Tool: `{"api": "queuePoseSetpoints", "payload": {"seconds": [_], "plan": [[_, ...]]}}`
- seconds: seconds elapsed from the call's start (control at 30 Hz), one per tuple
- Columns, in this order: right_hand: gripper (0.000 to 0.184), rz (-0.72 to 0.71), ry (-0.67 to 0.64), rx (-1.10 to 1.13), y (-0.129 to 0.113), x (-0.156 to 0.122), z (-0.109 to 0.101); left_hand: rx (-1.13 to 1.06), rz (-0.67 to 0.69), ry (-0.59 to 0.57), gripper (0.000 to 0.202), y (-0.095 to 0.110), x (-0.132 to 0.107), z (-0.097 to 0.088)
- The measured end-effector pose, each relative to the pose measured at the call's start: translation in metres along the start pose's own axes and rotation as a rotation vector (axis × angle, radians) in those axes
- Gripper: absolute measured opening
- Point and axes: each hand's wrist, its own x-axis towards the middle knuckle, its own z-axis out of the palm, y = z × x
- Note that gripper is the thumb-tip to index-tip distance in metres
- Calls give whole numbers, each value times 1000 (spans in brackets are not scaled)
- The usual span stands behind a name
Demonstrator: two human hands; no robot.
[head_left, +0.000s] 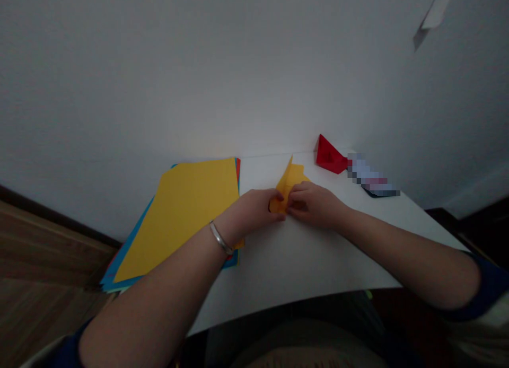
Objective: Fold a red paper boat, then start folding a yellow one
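A folded piece of yellow paper (293, 176), with a pointed tip rising at its top, is held between my two hands over the white table. My left hand (262, 208) grips its left side, thumb and fingers closed on the paper. On the right side, my right hand (316, 202) pinches the lower part with its fingertips. The fingers hide part of the folds. A silver bracelet (221, 237) circles my left wrist.
A stack of coloured paper (186, 198), yellow on top, lies at the left. Near the back wall sits a red folded paper (329, 156), with a blurred-out phone-like object (374, 180) beside it. The white table (294, 267) ends at a front edge close to my body.
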Motion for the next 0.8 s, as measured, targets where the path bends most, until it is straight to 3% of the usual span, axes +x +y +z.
{"api": "queuePoseSetpoints", "payload": {"seconds": [0.37, 0.8], "plan": [[9, 40, -8, -58, -4, 2, -1, 148, 70, 56, 24, 7, -4, 11], [10, 24, -43, -70, -2, 4, -1, 356, 73, 86, 24, 12, -5, 19]]}}
